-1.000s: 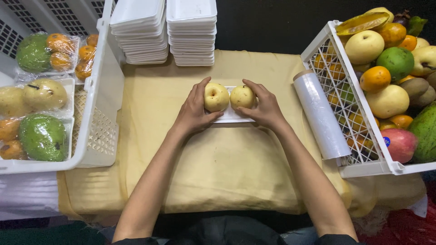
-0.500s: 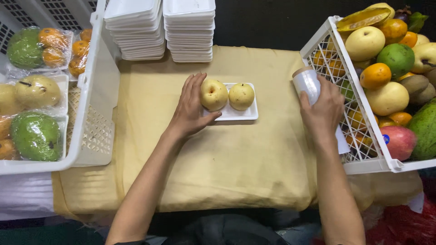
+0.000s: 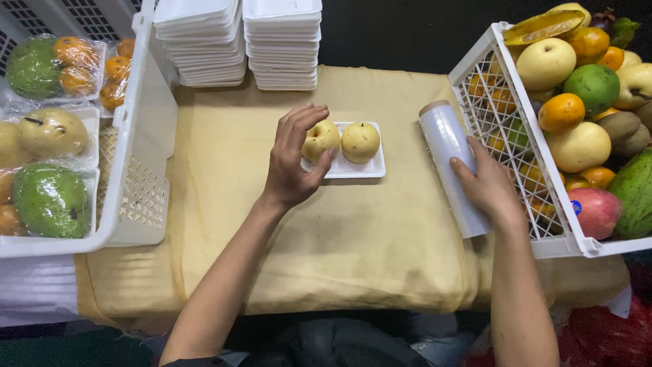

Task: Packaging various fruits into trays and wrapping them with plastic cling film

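Note:
Two yellow pears (image 3: 341,141) lie side by side on a small white foam tray (image 3: 356,167) in the middle of the tan cloth. My left hand (image 3: 293,158) hovers at the tray's left edge, thumb against the tray and left pear, fingers spread and raised above the fruit. My right hand (image 3: 486,185) rests on a roll of clear cling film (image 3: 450,158) that lies beside the right-hand crate, fingers wrapped over its lower half.
A white crate (image 3: 494,115) of loose mixed fruit stands at the right. At the left, another white crate (image 3: 139,143) holds wrapped fruit trays. Two stacks of empty foam trays (image 3: 243,42) sit at the back of the table (image 3: 224,224).
My right hand left the right pear, went to the film roll and now lies lower on it. My left hand lifted its fingers off the left pear.

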